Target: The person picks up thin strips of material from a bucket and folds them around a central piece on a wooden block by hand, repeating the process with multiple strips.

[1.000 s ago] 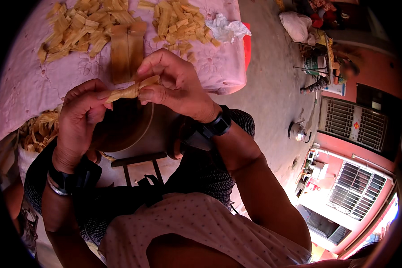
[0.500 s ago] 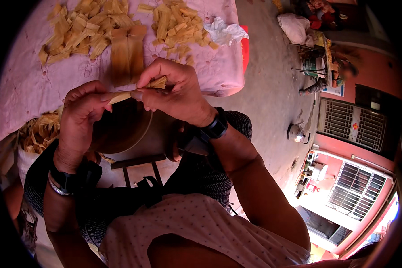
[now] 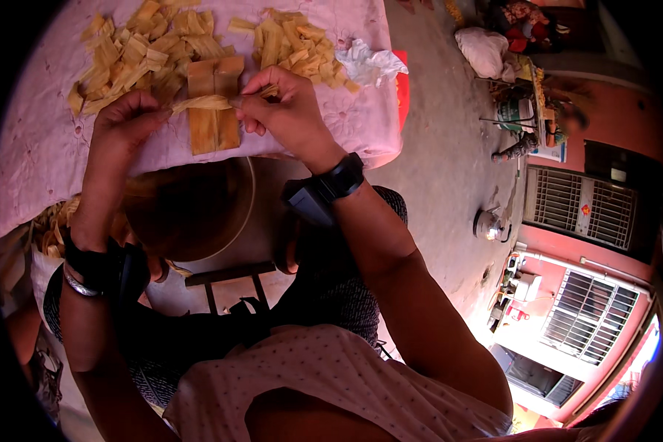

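Observation:
Stretched between my two hands is a twisted strip of dried husk [image 3: 208,103], pale yellow and leaf-like. My left hand [image 3: 128,121] pinches its left end, and my right hand [image 3: 283,110] grips it near the right end, where a short tip sticks out past the fingers. Directly under the strip lies a brown wooden board [image 3: 215,132] with a groove down its middle. Beyond the hands are a large heap of flat husk pieces [image 3: 136,55] on the left and a smaller heap [image 3: 291,44] on the right.
A pink cloth [image 3: 37,158] covers the table, with crumpled white plastic [image 3: 372,65] at its right. Below the edge stands a large round basin [image 3: 199,214]; a sack of husks [image 3: 51,228] is left of it. A kettle [image 3: 488,224] sits on the floor at right.
Both hands have moved forward over the table and farther apart. The husk strip is now pulled out above the board, where before it was held in front of it.

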